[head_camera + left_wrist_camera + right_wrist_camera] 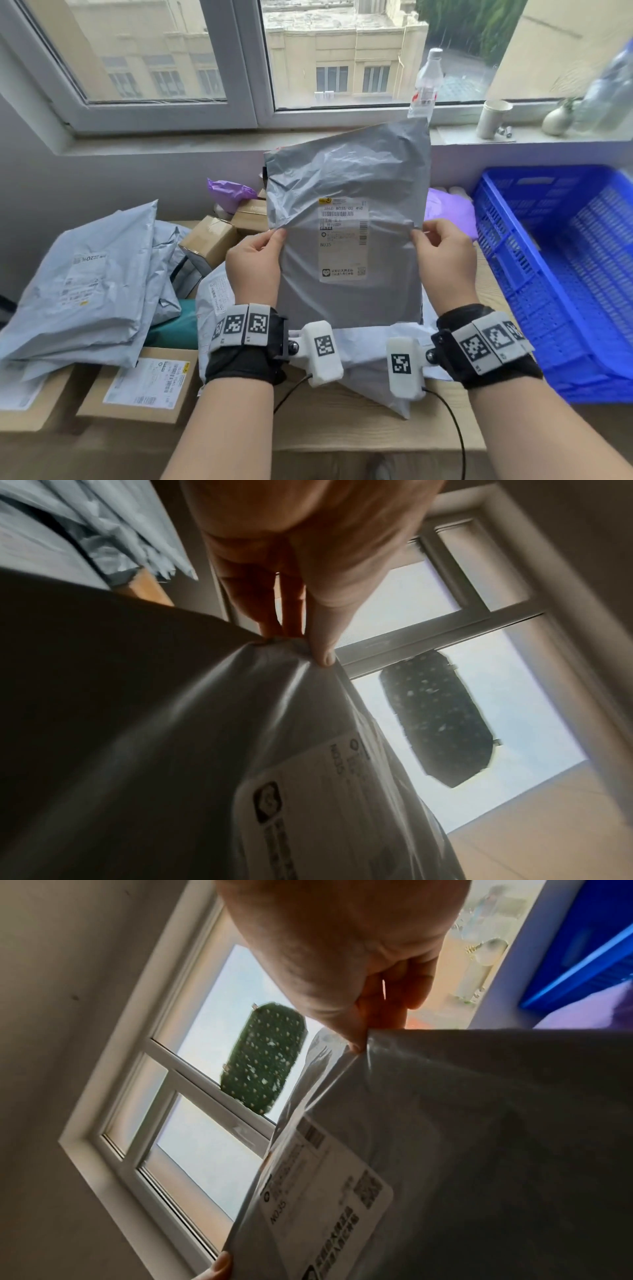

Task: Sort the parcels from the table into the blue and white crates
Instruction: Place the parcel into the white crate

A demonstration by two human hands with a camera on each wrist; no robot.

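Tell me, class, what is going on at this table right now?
A person is sorting parcels. Both hands hold one grey mailer upright above the table, its label facing the person: the left hand pinches its left edge, the right hand its right edge. Unsorted mailers and boxes lie piled on the left. The blue crate stands on the right, with nothing visible inside it. No white crate is in view.
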